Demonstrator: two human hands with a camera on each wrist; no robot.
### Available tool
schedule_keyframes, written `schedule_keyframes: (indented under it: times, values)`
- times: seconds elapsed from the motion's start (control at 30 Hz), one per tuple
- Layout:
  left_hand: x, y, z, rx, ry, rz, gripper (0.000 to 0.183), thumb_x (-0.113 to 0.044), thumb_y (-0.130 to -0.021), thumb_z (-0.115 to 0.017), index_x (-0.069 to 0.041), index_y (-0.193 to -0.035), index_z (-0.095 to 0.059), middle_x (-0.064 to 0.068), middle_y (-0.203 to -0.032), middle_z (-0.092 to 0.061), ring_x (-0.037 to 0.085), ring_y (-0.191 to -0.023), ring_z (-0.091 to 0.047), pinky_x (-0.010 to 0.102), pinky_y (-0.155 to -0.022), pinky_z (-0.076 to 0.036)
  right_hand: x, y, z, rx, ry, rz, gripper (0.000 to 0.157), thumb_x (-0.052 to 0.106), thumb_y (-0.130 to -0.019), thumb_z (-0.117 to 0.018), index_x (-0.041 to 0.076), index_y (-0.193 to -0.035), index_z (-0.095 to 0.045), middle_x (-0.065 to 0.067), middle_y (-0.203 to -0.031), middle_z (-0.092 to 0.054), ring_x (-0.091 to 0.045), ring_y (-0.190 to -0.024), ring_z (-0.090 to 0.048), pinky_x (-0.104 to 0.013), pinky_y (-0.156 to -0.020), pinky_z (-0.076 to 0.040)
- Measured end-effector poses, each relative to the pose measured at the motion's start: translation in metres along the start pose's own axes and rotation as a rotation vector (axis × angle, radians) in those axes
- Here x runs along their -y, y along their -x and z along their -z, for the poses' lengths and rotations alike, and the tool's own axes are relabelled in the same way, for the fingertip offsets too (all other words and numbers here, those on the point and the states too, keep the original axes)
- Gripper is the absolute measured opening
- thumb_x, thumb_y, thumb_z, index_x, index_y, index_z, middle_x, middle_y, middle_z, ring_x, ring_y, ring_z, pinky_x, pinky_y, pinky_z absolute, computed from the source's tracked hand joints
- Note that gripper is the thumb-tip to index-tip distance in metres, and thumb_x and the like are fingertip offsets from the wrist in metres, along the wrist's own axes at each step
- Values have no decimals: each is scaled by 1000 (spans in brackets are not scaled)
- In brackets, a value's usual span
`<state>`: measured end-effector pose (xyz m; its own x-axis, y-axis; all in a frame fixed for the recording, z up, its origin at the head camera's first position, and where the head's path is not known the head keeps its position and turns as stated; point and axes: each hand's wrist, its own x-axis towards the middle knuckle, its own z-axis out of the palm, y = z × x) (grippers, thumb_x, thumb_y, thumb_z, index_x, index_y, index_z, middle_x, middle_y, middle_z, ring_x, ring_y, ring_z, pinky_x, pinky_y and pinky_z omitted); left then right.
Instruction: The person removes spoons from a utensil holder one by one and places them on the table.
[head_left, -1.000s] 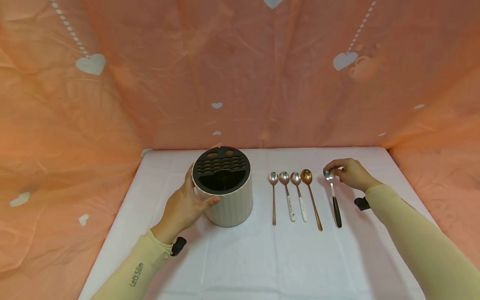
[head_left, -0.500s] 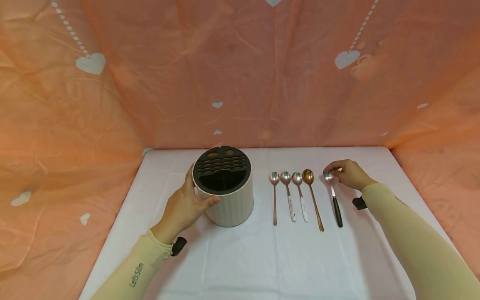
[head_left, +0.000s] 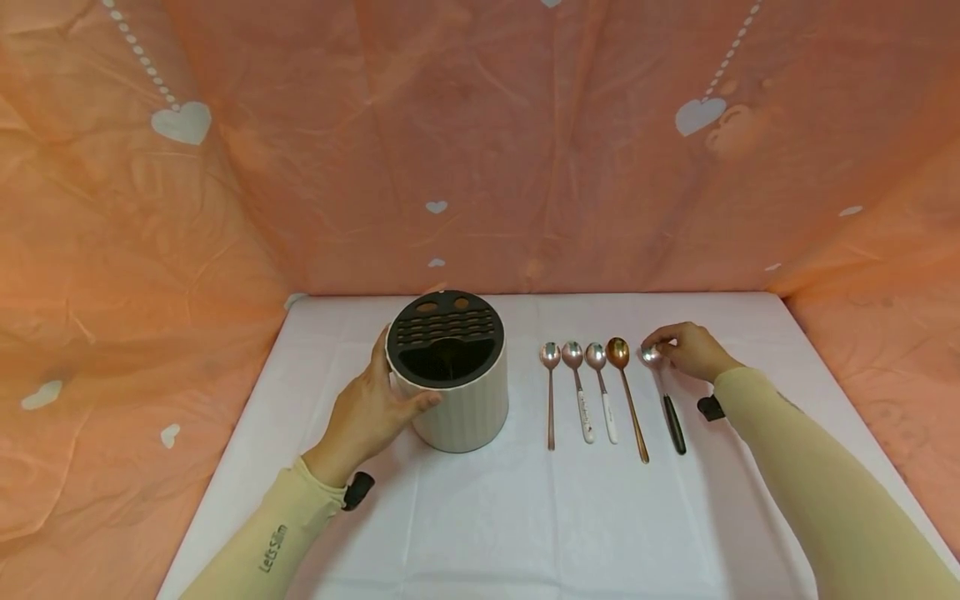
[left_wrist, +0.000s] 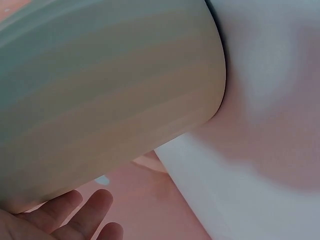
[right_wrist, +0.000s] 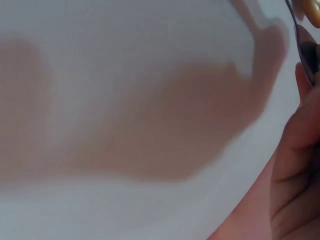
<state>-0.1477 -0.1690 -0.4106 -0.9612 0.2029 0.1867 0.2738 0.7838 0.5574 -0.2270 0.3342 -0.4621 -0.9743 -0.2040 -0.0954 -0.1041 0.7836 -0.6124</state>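
Note:
My left hand grips the left side of a round, ribbed off-white utensil holder, thumb across its front. Its black lid has slots, two round holes and a wide opening. In the left wrist view the holder's wall rises past several fingertips. Over on the right, my right hand pinches the bowl of a spoon with a black handle. The handle points toward me. At the edge of the right wrist view, the fingers hold the spoon's dark bowl.
Between holder and right hand lie a rose-coloured spoon, two spoons with white handles and a gold spoon, side by side, bowls away from me. A white cloth covers the table; an orange curtain surrounds it.
My right hand has drawn the black-handled spoon's bowl slightly left, tilting the spoon, while the handle's end stays near its place. The left hand and the holder keep their position.

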Motion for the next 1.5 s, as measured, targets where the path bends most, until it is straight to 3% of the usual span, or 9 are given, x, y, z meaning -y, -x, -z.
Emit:
schedule_keyframes:
  times: [0.7, 0.87, 1.2, 1.37, 1.5]
  values:
    - [0, 0, -1, -5, 7, -13, 114, -63, -78, -76, -25, -160, -6, 26, -135, -56, 45, -106, -62, 59, -78, -49, -9, -5, -7, 25, -110, -58, 24, -2, -97, -52, 0, -109, -73, -17, -97, -66, -18, -58, -56, -28, -53, -45]
    - [0, 0, -1, -3, 5, -12, 114, -64, -78, -75, -25, -160, -5, 26, -135, -55, 46, -105, -63, 60, -77, -49, -10, -6, -8, 22, -135, -67, 24, -2, -98, -51, -1, -109, -73, -19, -101, -65, -17, -58, -56, -27, -53, -45]
    - [-1, 0, -1, -4, 6, -16, 115, -64, -78, -75, -25, -160, -5, 25, -135, -56, 44, -108, -62, 59, -79, -49, -13, -10, -13, 17, -132, -102, 26, 0, -97, -52, 1, -113, -72, -11, -85, -66, -20, -63, -56, -30, -59, -45]
    - [-1, 0, -1, 1, 8, -5, 115, -64, -78, -76, -24, -160, -5, 25, -135, -56, 44, -109, -62, 59, -80, -48, -11, -10, -18, -45, -5, -38, 21, 5, -95, -61, 4, -110, -75, -17, -104, -68, -30, -89, -62, -44, -80, -48]
    - [-1, 0, 0, -1, 6, -1, 116, -64, -78, -76, -23, -160, -5, 26, -134, -57, 45, -108, -62, 60, -80, -48, -7, -9, -19, -66, 53, 0, 20, 7, -94, -64, 6, -111, -75, -24, -121, -64, -43, -116, -56, -58, -98, -39]
